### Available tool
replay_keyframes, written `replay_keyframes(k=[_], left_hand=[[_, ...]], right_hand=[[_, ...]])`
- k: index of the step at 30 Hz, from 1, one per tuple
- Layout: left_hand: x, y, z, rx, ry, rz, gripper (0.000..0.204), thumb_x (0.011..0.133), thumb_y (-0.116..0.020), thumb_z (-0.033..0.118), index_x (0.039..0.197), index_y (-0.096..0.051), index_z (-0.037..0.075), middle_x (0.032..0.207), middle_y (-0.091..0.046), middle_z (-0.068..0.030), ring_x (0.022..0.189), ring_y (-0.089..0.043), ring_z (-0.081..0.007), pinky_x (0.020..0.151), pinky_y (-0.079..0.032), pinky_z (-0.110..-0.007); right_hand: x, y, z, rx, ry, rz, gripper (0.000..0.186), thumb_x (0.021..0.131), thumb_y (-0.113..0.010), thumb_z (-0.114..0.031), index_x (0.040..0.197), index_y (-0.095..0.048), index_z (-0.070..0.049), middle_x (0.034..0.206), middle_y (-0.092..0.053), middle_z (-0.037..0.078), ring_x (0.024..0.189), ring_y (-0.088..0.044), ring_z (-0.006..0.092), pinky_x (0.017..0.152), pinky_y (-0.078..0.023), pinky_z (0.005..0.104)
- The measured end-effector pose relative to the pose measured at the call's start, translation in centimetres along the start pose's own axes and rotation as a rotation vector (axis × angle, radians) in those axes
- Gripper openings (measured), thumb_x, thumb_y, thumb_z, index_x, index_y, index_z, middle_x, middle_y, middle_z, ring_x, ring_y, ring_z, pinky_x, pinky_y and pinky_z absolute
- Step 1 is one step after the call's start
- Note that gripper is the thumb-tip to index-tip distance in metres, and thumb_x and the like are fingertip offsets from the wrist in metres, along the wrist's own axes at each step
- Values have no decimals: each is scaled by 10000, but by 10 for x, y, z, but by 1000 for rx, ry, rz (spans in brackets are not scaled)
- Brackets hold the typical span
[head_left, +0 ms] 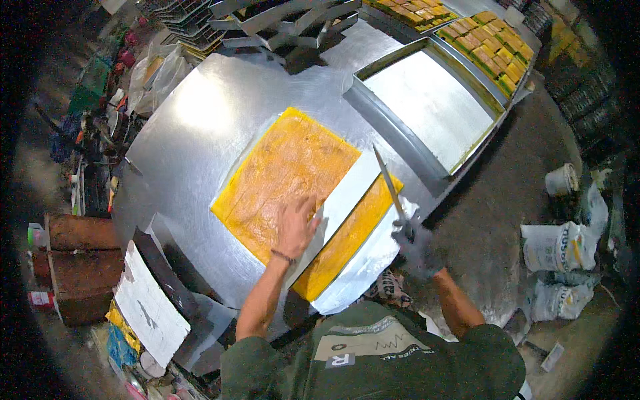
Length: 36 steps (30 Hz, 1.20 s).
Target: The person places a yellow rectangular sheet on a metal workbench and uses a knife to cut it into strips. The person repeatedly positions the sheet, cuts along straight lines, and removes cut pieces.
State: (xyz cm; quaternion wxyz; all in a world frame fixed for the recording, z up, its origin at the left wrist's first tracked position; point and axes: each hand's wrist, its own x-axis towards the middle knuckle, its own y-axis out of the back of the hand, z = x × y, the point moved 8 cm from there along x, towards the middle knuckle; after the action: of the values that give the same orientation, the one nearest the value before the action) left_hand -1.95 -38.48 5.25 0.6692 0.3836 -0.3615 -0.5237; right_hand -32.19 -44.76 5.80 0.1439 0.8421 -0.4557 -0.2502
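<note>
A large flat yellow-orange sheet of cake (287, 167) lies on white paper (363, 263) on the metal table. Across it rests a long, flat white strip (347, 190), with a band of cake showing on its near right side. My bare left hand (297, 225) lies flat on the cake with fingers stretched out, its thumb side by the strip's edge. In a dark grey glove, my right hand (415, 245) grips a long knife (387, 175). The blade points up and away, over the right end of the cake band.
A rectangular metal tray (427, 100) sits at the table's right side. Beyond it are trays of cut yellow cake pieces (487, 47). Metal frames (287, 27) are stacked at the back. A white board (152, 303) leans at the lower left; white sacks (560, 247) stand on the right floor.
</note>
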Motion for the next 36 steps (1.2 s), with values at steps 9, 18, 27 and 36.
replay_keyframes(k=[9, 18, 27, 36], left_hand=[[-22, -35, 53, 159, 245, -241, 801, 779, -803, 335, 1466, -437, 149, 1504, -401, -166, 1392, -375, -336, 1152, -251, -543], [-22, -35, 56, 203, 368, -228, 780, 778, -805, 339, 1452, -461, 151, 1501, -399, -185, 1391, -371, -348, 1150, -243, -554], [-18, -36, 58, 191, 406, -247, 773, 772, -807, 325, 1447, -470, 155, 1495, -398, -188, 1389, -375, -342, 1141, -241, -565], [-24, -34, 58, 217, 377, -237, 748, 790, -786, 308, 1453, -467, 177, 1505, -395, -169, 1391, -375, -336, 1148, -229, -575]], right_hand=[[232, 33, -42, -412, 424, -176, 449, 936, -568, -170, 1358, -527, -22, 1149, -624, 236, 1075, -604, 393, 950, -475, 467], [305, -12, -68, -328, 469, -448, 469, 944, -533, -177, 1380, -522, -5, 1233, -624, 248, 1142, -592, 395, 972, -472, 466], [314, -30, -81, -322, 470, -526, 374, 924, -535, -185, 1221, -608, 29, 924, -699, 226, 794, -693, 362, 733, -568, 457], [261, -17, -71, -16, -75, -463, 258, 965, -491, -218, 1080, -529, 11, 738, -650, 179, 549, -658, 226, 427, -509, 375]])
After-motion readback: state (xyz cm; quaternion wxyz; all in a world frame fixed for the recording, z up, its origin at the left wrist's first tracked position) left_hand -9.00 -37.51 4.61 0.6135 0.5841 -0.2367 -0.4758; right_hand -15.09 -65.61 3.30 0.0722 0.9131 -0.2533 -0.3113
